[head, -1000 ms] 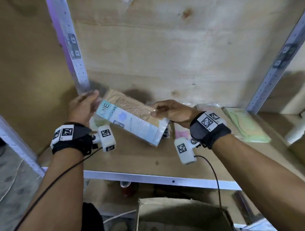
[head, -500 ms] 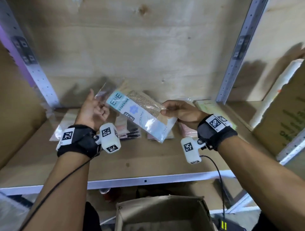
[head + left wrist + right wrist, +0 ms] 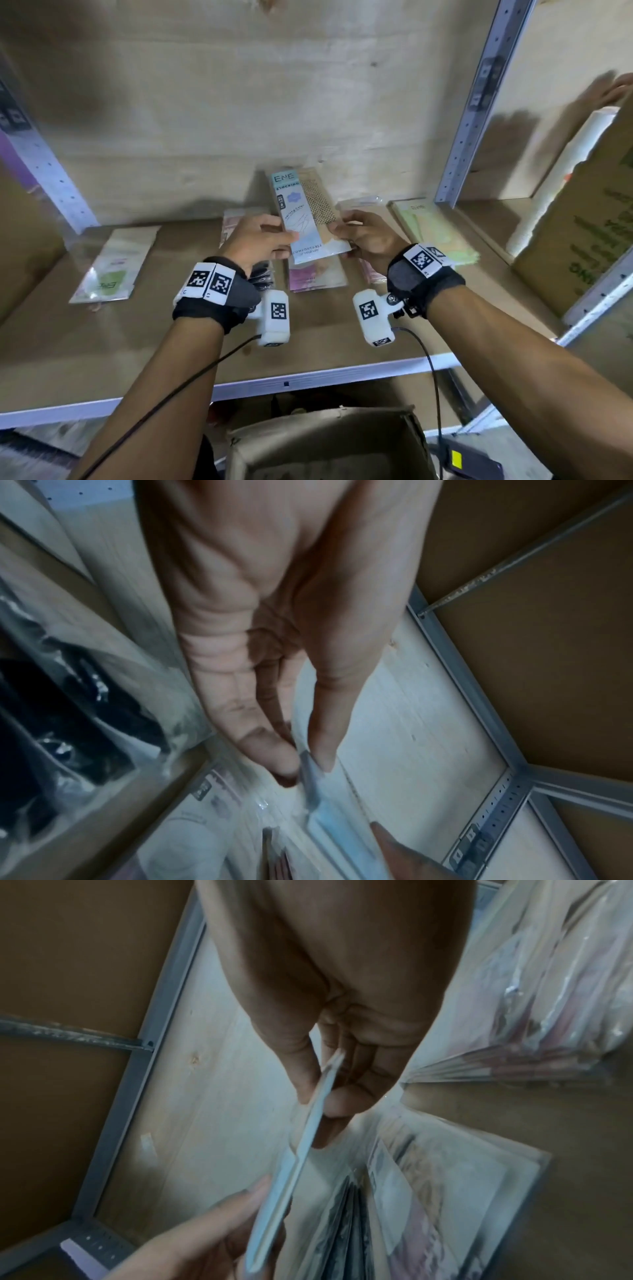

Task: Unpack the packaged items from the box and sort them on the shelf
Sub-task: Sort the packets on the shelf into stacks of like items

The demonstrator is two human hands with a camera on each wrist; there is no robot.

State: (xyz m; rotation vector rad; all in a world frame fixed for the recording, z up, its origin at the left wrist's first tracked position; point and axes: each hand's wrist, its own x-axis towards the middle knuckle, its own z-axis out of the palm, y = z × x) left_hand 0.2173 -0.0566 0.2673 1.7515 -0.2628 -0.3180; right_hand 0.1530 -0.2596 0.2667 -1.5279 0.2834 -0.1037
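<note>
A flat light-blue stocking packet stands nearly upright above the shelf board, held by both hands. My left hand pinches its left edge between thumb and fingers; the left wrist view shows that pinch on the packet. My right hand pinches the right edge, the packet seen edge-on in the right wrist view. Below it lie stacked pink packets. The open cardboard box sits below the shelf front.
A green-labelled packet lies at the shelf's left, a pale green packet at the right by a metal upright. Dark packets lie under my left wrist. A large carton fills the neighbouring bay.
The blue packet has swung from a slant to nearly upright and moved right over the pink stack. My left hand, free half a second ago, now pinches its left edge.
</note>
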